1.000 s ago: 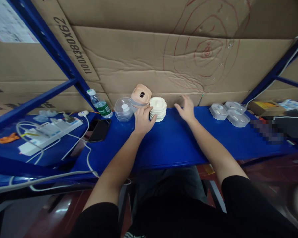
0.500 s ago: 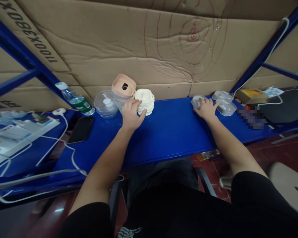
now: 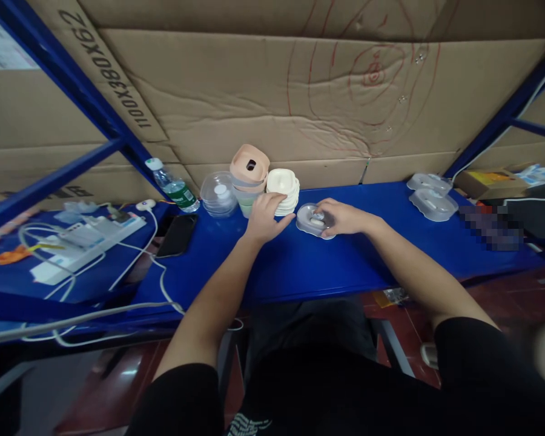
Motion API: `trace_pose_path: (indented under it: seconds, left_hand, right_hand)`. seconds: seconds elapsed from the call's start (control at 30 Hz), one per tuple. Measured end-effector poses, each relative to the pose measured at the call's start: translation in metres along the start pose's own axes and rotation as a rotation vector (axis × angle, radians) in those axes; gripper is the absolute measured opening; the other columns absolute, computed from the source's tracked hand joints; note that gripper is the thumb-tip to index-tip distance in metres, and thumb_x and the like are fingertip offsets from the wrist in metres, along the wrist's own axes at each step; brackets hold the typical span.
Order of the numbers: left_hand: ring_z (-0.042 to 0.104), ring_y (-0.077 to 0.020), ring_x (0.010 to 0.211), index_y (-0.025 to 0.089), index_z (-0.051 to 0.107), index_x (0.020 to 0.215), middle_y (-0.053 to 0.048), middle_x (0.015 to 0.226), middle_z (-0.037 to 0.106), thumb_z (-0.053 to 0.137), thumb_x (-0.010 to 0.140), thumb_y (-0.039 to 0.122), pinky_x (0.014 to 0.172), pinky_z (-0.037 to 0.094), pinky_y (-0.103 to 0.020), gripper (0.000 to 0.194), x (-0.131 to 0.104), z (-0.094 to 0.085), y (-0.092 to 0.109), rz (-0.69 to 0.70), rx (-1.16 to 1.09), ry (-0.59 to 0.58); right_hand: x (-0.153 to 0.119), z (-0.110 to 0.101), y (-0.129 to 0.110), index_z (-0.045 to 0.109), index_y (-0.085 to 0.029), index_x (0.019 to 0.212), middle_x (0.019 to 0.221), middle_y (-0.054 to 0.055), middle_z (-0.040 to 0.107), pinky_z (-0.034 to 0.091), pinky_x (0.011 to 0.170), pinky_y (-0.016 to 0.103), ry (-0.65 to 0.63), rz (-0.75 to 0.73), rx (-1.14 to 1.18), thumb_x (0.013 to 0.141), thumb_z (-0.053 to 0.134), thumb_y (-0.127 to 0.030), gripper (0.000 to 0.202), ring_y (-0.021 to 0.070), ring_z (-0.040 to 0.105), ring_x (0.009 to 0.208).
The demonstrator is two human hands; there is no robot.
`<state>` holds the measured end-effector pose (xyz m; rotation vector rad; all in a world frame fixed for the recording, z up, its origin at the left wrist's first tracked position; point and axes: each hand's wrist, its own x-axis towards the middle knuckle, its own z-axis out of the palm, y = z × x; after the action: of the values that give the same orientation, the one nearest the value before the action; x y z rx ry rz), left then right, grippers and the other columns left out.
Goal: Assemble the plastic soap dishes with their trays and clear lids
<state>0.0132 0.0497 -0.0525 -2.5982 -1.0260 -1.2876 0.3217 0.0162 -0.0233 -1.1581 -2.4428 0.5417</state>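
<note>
My right hand grips a clear plastic piece with a pale part in its middle, low over the blue table. My left hand has its fingers spread beside a stack of cream square lids, with the fingertips at the stack's front left. Behind that hand stand stacked square containers, with a peach one on top and grey and pale green ones below. Left of these is a stack of clear lids.
A water bottle and a black phone lie left. Cables and a power strip fill the far left. Two clear plastic pieces rest at the right, near a small cardboard box. Cardboard stands behind the table.
My right hand has moved left with the clear plastic piece, from the table's right part to beside the cream lids. My left hand stays by the stacks. The whole view has shifted a little.
</note>
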Motion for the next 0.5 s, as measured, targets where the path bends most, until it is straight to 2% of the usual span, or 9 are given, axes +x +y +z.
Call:
trace_pose_path:
  seconds: [0.07,0.13,0.27,0.33,0.43,0.5]
  left_hand:
    - [0.066,-0.035,0.125,0.019,0.066,0.135,-0.017,0.132,0.072,0.068,0.096,0.06,0.11,0.05,-0.053,0.057,0.0,-0.002,0.001,0.022,-0.013,-0.045]
    - [0.067,-0.0351,0.125,0.019,0.067,0.135,-0.017,0.132,0.072,0.07,0.095,0.062,0.11,0.051,-0.053,0.059,0.0,-0.002,0.001,0.043,-0.029,-0.078]
    - [0.069,-0.0331,0.124,0.017,0.067,0.136,-0.017,0.132,0.074,0.066,0.099,0.059,0.108,0.054,-0.051,0.056,0.0,-0.001,0.007,0.093,-0.052,-0.11]
    - [0.073,-0.0305,0.119,0.018,0.069,0.134,-0.016,0.126,0.077,0.058,0.105,0.052,0.104,0.056,-0.048,0.047,-0.001,0.001,0.012,0.105,-0.051,-0.115]
    - [0.077,-0.0272,0.103,0.018,0.073,0.127,-0.013,0.108,0.081,0.048,0.109,0.044,0.095,0.057,-0.043,0.039,-0.003,0.004,0.014,0.094,-0.015,-0.04]
    - [0.077,-0.026,0.094,0.018,0.073,0.122,-0.011,0.096,0.08,0.047,0.108,0.042,0.092,0.056,-0.042,0.038,-0.005,0.001,0.005,0.038,-0.002,0.122]
  right_hand:
    - [0.011,-0.003,-0.007,0.076,-0.027,0.124,0.134,0.009,0.072,0.054,0.112,0.054,-0.024,-0.051,0.046,0.069,0.094,-0.042,0.059,0.0357,0.067,0.127]
    - [0.017,-0.002,-0.013,0.076,-0.026,0.123,0.13,0.008,0.076,0.056,0.109,0.053,0.021,-0.075,0.138,0.076,0.088,-0.045,0.051,0.0331,0.071,0.12]
    - [0.016,0.016,-0.016,0.076,-0.025,0.122,0.123,0.009,0.08,0.061,0.099,0.049,0.308,-0.049,0.366,0.088,0.077,-0.062,0.05,0.0311,0.076,0.113]
    - [0.014,0.028,-0.016,0.076,-0.025,0.118,0.11,0.009,0.082,0.064,0.08,0.043,0.427,-0.003,0.486,0.089,0.07,-0.076,0.059,0.0292,0.08,0.098]
    - [0.014,0.04,-0.018,0.072,-0.025,0.122,0.099,0.009,0.082,0.058,0.056,0.034,0.51,0.031,0.672,0.086,0.057,-0.093,0.078,0.0252,0.08,0.076]
    - [0.014,0.042,-0.019,0.068,-0.027,0.13,0.105,0.009,0.082,0.058,0.056,0.033,0.558,0.018,0.715,0.086,0.054,-0.095,0.082,0.0229,0.079,0.073]
